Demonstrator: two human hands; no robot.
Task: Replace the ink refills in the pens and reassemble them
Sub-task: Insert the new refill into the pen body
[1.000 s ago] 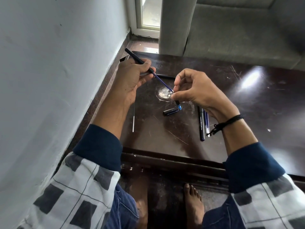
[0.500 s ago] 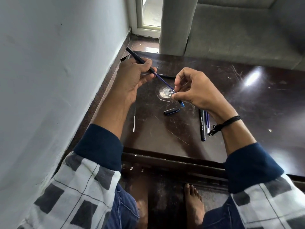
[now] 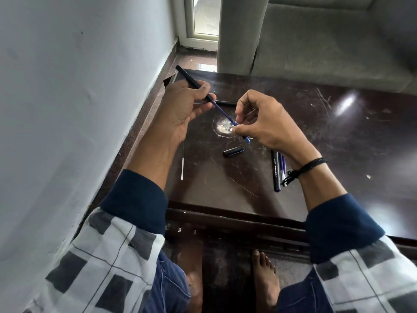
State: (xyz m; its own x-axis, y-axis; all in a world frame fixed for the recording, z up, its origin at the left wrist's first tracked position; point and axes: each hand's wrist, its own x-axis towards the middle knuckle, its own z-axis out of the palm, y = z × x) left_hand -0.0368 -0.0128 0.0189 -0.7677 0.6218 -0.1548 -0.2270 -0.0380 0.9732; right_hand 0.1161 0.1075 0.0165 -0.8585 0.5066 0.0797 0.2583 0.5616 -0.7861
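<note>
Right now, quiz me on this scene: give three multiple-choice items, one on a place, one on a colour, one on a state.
1. The loose pen cap lies: A) on the table near the right hand; B) in a cup; C) in a drawer.
2. The barrel in the left hand is: A) red; B) black; C) white.
3. The blue refill is: A) fully inside the barrel; B) alone on the table; C) partly out of the barrel, pinched by the right hand.
Answers: A, it rests on the dark tabletop; B, the tube looks black; C, its blue shaft spans both hands.
</note>
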